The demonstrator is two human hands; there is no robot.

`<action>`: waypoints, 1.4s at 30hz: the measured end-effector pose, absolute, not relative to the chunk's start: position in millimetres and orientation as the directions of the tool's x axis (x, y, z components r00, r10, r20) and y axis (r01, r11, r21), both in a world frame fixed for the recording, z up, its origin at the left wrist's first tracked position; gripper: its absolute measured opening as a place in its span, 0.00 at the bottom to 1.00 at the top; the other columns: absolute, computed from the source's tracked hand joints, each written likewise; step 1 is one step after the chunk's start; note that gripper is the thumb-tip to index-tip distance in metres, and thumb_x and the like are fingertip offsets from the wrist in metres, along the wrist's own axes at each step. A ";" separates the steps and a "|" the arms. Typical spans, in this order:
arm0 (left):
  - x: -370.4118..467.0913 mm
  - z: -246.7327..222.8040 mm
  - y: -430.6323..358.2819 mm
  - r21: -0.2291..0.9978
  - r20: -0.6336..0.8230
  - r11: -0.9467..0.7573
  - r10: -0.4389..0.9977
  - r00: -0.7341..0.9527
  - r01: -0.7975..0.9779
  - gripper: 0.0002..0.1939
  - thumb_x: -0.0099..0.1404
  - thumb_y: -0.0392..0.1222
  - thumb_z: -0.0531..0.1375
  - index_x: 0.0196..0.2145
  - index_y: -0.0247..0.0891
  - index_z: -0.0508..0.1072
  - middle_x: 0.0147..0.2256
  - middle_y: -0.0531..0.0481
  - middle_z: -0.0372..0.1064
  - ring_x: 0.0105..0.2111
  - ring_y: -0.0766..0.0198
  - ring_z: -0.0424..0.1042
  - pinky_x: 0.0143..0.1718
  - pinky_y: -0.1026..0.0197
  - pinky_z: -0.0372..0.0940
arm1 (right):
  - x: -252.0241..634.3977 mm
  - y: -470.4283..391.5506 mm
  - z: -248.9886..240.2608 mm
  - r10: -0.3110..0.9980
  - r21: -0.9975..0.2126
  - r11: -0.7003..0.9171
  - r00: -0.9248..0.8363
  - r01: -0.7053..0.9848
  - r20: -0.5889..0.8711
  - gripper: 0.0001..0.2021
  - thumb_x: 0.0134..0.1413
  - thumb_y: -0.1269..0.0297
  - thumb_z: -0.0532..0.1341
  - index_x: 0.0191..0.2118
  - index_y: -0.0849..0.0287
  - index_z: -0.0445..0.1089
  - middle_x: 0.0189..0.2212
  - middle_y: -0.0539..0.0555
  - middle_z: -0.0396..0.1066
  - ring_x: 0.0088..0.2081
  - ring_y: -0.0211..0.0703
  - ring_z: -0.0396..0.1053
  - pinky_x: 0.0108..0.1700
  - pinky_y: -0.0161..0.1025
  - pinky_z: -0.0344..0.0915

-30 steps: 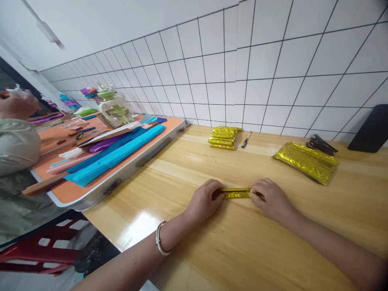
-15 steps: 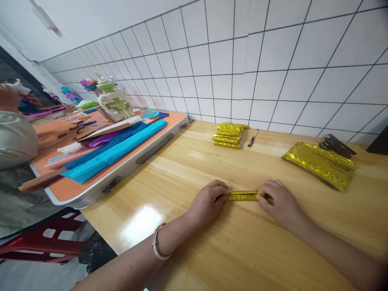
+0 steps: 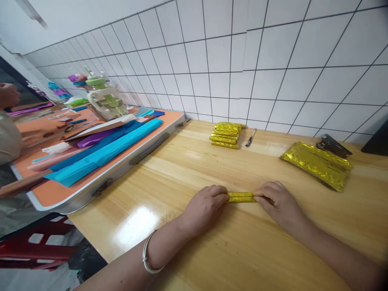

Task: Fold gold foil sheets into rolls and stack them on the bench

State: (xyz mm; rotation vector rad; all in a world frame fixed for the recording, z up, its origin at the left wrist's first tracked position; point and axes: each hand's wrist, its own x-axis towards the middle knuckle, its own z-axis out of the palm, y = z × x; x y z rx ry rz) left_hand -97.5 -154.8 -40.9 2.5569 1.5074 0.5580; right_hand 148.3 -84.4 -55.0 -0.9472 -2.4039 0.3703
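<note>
A narrow folded strip of shiny gold foil paper (image 3: pixel 241 197) lies on the wooden table between my hands. My left hand (image 3: pixel 207 208) pinches its left end, with a bangle on that wrist. At the opposite end, my right hand (image 3: pixel 277 200) has thumb and fingers closed on the strip. A lengthwise line runs along the strip's visible middle; both its ends are covered by my fingers. Farther back lies a pile of rolled or folded gold foil pieces (image 3: pixel 226 135). To the right is a flat stack of gold foil sheets (image 3: pixel 318 165).
A pen (image 3: pixel 250 138) lies beside the pile, and a black stapler (image 3: pixel 333 146) behind the sheets. On the left, an orange-topped table (image 3: pixel 54 198) bears blue crepe paper (image 3: pixel 106 151) and a green-lidded jug (image 3: pixel 106 99). A person's arm shows at the far left. Tiled wall behind.
The strip's edges have come closer, so the dark gap along it has narrowed to a line. My right fingers look more extended. The view has shifted slightly.
</note>
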 end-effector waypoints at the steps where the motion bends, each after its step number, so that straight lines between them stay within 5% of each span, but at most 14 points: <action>1: -97.2 -39.3 -155.6 0.259 0.239 -0.506 0.859 0.453 0.823 0.12 0.68 0.35 0.48 0.44 0.38 0.69 0.43 0.46 0.68 0.40 0.62 0.68 0.45 0.59 0.63 | 148.5 -85.5 -54.3 0.682 -0.401 0.731 -0.625 0.553 0.381 0.08 0.58 0.67 0.54 0.36 0.55 0.70 0.31 0.54 0.70 0.36 0.44 0.64 0.37 0.42 0.62; 15: -85.8 -25.3 -175.1 0.071 0.109 -0.500 0.864 0.492 0.863 0.20 0.65 0.47 0.52 0.52 0.35 0.64 0.53 0.42 0.62 0.50 0.57 0.65 0.48 0.56 0.60 | 155.6 -105.5 -45.7 0.476 0.123 0.837 -0.821 0.532 0.315 0.17 0.56 0.77 0.50 0.49 0.62 0.68 0.45 0.61 0.70 0.48 0.53 0.63 0.46 0.50 0.63; 23: -85.5 -25.2 -184.1 0.025 0.049 -0.501 0.865 0.499 0.865 0.32 0.64 0.57 0.50 0.56 0.29 0.60 0.59 0.33 0.52 0.57 0.51 0.57 0.55 0.53 0.54 | 155.5 -114.8 -44.7 0.531 0.099 0.816 -0.806 0.570 0.261 0.24 0.57 0.53 0.54 0.53 0.66 0.66 0.53 0.63 0.65 0.55 0.56 0.59 0.52 0.51 0.60; 31: -110.5 -23.5 -179.2 0.157 0.114 -0.623 0.782 0.613 0.766 0.33 0.64 0.55 0.51 0.61 0.35 0.51 0.60 0.39 0.51 0.57 0.55 0.58 0.56 0.53 0.51 | 167.3 -115.3 -49.6 0.539 0.103 0.819 -0.819 0.564 0.199 0.30 0.55 0.51 0.56 0.60 0.62 0.57 0.58 0.62 0.59 0.57 0.53 0.57 0.54 0.51 0.59; 42: -98.4 -39.4 -154.2 0.201 0.256 -0.583 0.807 0.532 0.787 0.12 0.68 0.42 0.51 0.41 0.38 0.71 0.41 0.47 0.71 0.40 0.61 0.68 0.41 0.59 0.59 | 150.6 -121.9 -44.0 0.589 0.229 0.758 -0.792 0.610 0.160 0.26 0.56 0.53 0.56 0.54 0.69 0.65 0.54 0.65 0.64 0.53 0.57 0.61 0.52 0.50 0.61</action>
